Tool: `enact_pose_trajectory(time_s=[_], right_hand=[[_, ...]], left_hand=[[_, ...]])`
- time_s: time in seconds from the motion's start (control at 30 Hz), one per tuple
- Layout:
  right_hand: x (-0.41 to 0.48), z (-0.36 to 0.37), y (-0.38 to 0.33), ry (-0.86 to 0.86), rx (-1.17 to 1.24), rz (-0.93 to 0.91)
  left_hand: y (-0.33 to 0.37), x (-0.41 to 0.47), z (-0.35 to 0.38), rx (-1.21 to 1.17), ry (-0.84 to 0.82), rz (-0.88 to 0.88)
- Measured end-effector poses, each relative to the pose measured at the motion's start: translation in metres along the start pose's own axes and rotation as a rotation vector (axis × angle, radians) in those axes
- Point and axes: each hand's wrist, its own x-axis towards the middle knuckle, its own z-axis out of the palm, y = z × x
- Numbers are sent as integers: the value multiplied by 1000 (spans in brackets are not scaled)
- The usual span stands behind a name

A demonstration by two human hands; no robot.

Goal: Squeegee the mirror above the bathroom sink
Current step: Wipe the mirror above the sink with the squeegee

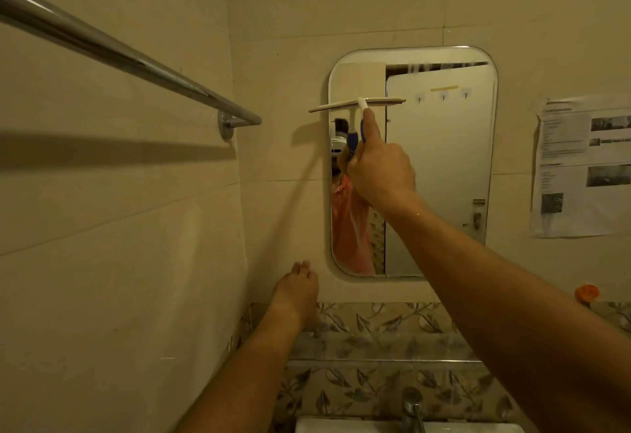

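A rounded rectangular mirror (440,166) hangs on the tiled wall ahead. My right hand (379,169) is shut on the blue and white handle of a squeegee (355,105). Its pale blade lies level against the upper left part of the glass, with its left end jutting past the mirror's edge. My index finger points up along the handle. My left hand (297,289) rests flat on the wall just below and left of the mirror's bottom corner, fingers together, holding nothing.
A metal towel bar (119,53) juts from the left wall at head height. A printed paper sheet (580,166) hangs right of the mirror. An orange object (586,292) sits on the ledge below it. The tap (411,405) and white sink (341,426) are at the bottom.
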Motion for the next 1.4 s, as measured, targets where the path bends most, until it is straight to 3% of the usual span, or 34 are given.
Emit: enact_pose_trajectory(time_s=[0.17,0.33,0.57,0.67,0.87,1.03,1.4], right_hand=[[0,20,6,-23,-27,34],[-12,33,9,-21,-60,78],[-47,40,17,-14,-83,41],[-51,42,21,-4,-80,49],[-49,43,23,-31,-94,52],[-57,45,27,-77,-84,61],[-94,69,47,-76,-169,90]], left_hand=[[-9,4,-8,64,99,-68],[-14,2,-30,-75,534,-143],[-13,25,-139,-392,976,-49],[-11,48,-201,-361,983,-2],[0,84,-280,-2,803,109],[3,114,-281,175,701,103],[-1,123,-270,276,756,73]])
